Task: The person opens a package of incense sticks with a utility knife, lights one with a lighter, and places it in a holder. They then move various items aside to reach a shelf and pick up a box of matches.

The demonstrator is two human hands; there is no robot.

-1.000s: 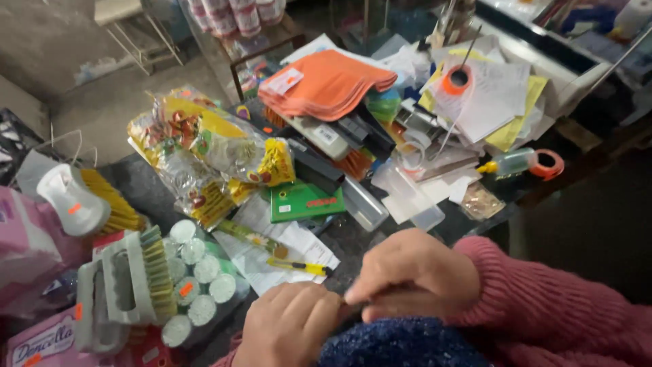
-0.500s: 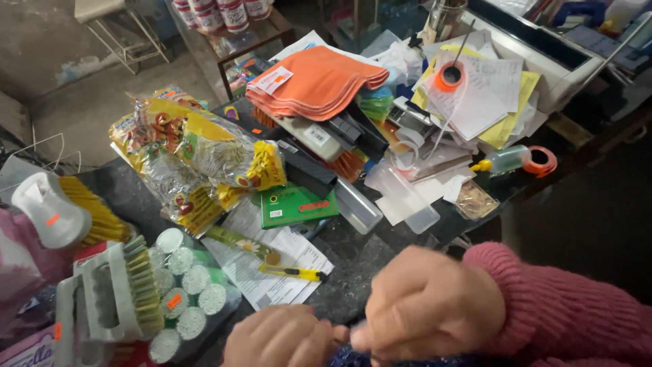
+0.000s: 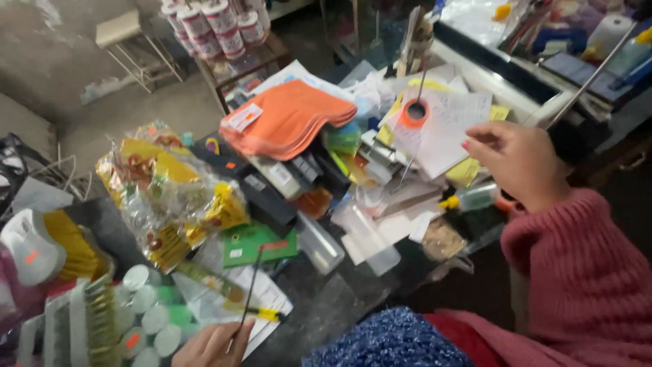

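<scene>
Head view, cluttered counter. Your left hand (image 3: 212, 343) sits at the near edge, only its upper part in frame; its fingers pinch the lower end of a thin dark needle (image 3: 249, 293), which rises up and slightly right from the fingertips over a sheet of white paper (image 3: 261, 295). A yellow-capped pen (image 3: 261, 313) lies on that paper, just right of the hand. Your right hand (image 3: 519, 163) is raised on the right, well apart from the left, emerging from a pink knitted sleeve (image 3: 577, 265). Its fingers are curled loosely with thumb and forefinger drawn toward each other; whether they grip anything cannot be told. Below the sleeve, at the near edge, lies blue sparkly knitted fabric (image 3: 390, 340).

Left of the left hand stands a cluster of white-capped green bottles (image 3: 153, 316), with a comb-like brush (image 3: 95, 319) further left. Beyond the needle lies a green booklet (image 3: 255, 245), and left of that a clear bag of yellow packets (image 3: 170, 197). Farther back, a stack of orange cloths (image 3: 288, 119) rests on dark boxes. An orange tape roll (image 3: 414, 112) lies on loose papers, left of your right hand. A small glue bottle (image 3: 472, 198) with a yellow tip lies just below that hand.
</scene>
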